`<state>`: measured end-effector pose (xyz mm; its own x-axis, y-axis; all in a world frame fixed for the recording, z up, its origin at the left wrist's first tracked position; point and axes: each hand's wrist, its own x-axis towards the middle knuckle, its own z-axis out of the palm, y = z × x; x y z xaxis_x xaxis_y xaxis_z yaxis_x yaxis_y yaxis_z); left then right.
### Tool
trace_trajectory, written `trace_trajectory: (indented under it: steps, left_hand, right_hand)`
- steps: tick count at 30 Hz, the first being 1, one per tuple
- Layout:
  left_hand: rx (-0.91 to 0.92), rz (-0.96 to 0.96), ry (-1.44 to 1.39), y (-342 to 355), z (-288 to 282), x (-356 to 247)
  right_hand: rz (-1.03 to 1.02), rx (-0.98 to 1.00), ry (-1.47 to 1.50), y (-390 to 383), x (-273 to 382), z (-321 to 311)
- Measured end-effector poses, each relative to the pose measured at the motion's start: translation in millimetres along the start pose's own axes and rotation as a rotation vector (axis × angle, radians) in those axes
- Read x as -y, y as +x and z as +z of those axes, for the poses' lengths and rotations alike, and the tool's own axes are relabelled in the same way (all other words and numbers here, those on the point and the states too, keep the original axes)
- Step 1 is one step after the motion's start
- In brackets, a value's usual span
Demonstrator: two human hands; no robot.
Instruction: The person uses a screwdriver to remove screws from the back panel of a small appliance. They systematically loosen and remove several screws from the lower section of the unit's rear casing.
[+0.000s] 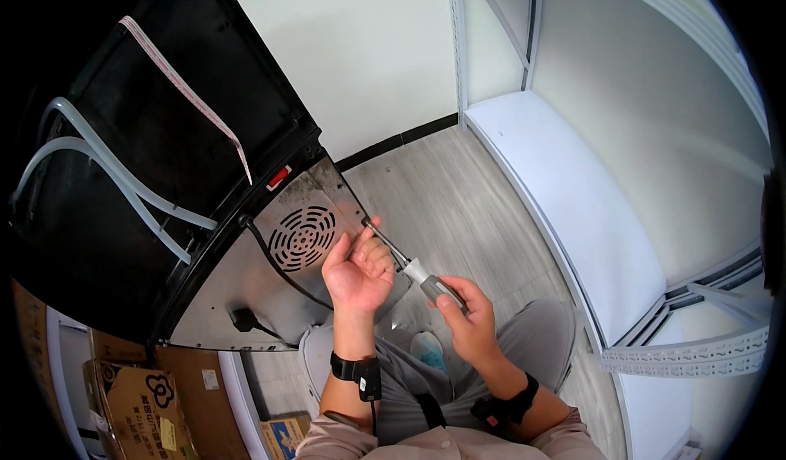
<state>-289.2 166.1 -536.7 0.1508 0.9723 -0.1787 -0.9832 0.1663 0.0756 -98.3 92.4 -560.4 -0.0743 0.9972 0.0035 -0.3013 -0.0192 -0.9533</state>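
Screwdriver (427,276): in right hand (472,321), tip by left hand (360,278)
Vent (303,239): in panel (221,300), left of left hand
Cord (282,274): across panel, beside vent
Boxes (147,411): far left
Shelf (565,190): right of right hand

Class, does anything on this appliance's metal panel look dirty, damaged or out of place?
Yes: dark, blotchy smudges mark the metal panel just above the round vent, looking odd against the mostly clean silver surface. No clear breakage stands out.
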Motion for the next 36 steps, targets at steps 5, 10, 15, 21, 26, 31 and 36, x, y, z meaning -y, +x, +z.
trace_trajectory:
  steps: [5,10,15,21,26,31,36]
  left_hand:
    - [0.010,-0.012,-0.010,0.0,-0.8,-1.7]
    - [0.018,-0.022,-0.007,0.3,-1.1,-1.7]
    - [0.007,-0.013,-0.011,-0.6,1.5,-0.3]
    - [0.024,-0.017,-0.007,-0.6,1.8,-0.2]
    - [0.029,-0.025,0.004,0.1,-3.2,-2.4]
    - [0.039,-0.030,0.004,0.8,-4.4,-3.1]
    - [0.037,-0.028,-0.003,-0.1,-3.6,-3.3]
  right_hand:
    - [0.032,0.005,0.000,-0.8,4.5,-0.1]
    - [0.049,0.002,0.015,-1.3,5.7,-0.1]
    - [0.047,0.004,0.035,-1.0,5.6,0.1]
    - [0.048,0.007,0.062,-1.8,3.8,-1.4]
    - [0.046,0.007,0.027,-1.6,3.1,-0.4]
    - [0.060,0.001,0.065,-2.0,0.3,-0.4]
    - [0.046,0.009,0.062,-1.3,0.4,-0.7]
